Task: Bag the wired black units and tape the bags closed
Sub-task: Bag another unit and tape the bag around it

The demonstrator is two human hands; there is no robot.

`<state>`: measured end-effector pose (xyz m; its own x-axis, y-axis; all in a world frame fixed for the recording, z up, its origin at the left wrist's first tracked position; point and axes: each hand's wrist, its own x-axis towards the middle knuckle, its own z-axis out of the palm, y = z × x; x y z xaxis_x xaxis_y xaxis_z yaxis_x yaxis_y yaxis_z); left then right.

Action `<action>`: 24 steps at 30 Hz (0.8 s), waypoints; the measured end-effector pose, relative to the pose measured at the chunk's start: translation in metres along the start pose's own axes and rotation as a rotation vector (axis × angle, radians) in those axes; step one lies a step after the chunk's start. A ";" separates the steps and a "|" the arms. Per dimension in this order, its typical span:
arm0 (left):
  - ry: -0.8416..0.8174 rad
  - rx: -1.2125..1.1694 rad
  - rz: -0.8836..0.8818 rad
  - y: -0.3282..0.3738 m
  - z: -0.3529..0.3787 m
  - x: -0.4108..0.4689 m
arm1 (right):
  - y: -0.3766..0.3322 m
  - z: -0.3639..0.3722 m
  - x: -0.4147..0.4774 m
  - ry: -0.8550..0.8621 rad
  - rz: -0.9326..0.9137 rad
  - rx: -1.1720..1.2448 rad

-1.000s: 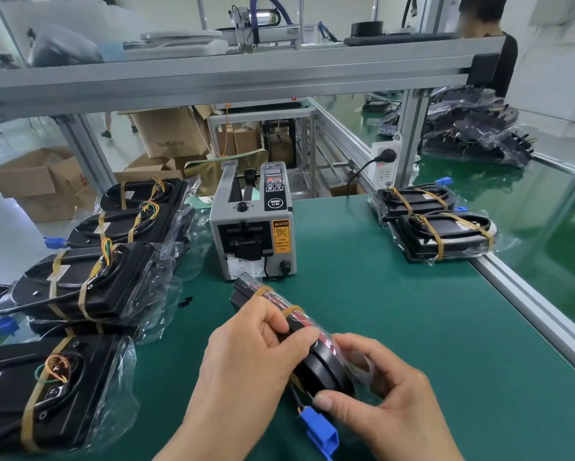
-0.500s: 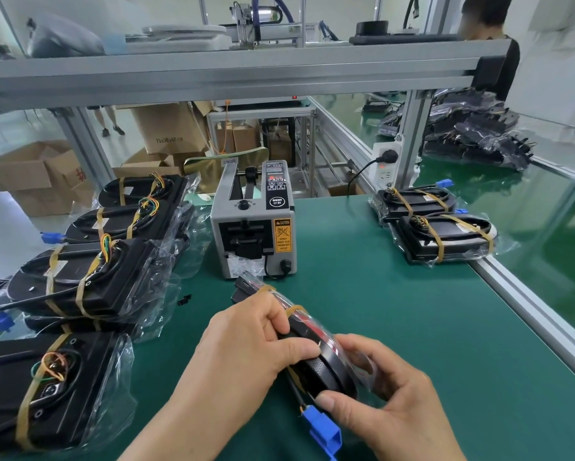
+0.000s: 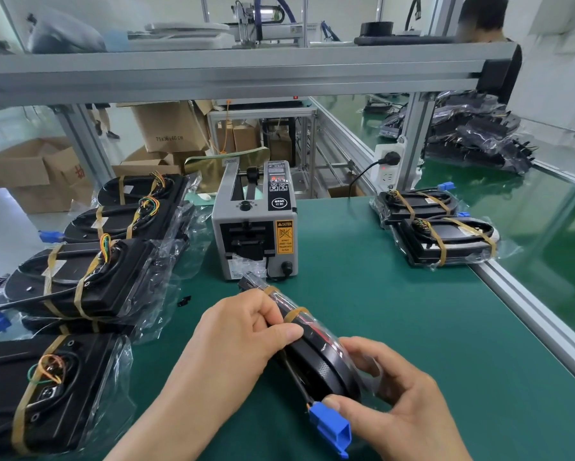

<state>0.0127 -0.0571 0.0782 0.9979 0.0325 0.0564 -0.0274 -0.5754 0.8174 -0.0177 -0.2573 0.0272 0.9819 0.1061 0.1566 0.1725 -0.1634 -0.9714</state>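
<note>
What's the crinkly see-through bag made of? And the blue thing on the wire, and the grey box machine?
The bag looks like thin clear plastic film: it wrinkles and glints. The blue connector seems hard matte plastic, with sharp molded edges. The tape dispenser has flat grey panels, maybe painted metal, maybe plastic; I cannot tell which.

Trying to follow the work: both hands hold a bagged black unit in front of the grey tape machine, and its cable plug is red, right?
Not quite. The head view shows the plug is blue, not red. Otherwise yes: the left hand and right hand hold the bagged black unit in front of the grey tape machine.
</note>
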 end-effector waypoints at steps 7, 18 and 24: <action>0.023 -0.059 -0.016 0.000 0.004 -0.002 | -0.030 -0.002 0.015 0.019 0.021 -0.406; 0.101 -0.107 0.137 -0.018 -0.027 0.013 | -0.052 0.011 0.051 -0.208 0.022 -0.693; 0.079 0.224 0.405 -0.024 -0.061 0.053 | -0.046 0.013 0.052 -0.185 0.031 -0.756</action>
<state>0.0630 0.0081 0.0960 0.9018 -0.1733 0.3960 -0.3913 -0.7164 0.5776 0.0244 -0.2314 0.0777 0.9697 0.2418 0.0349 0.2168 -0.7860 -0.5790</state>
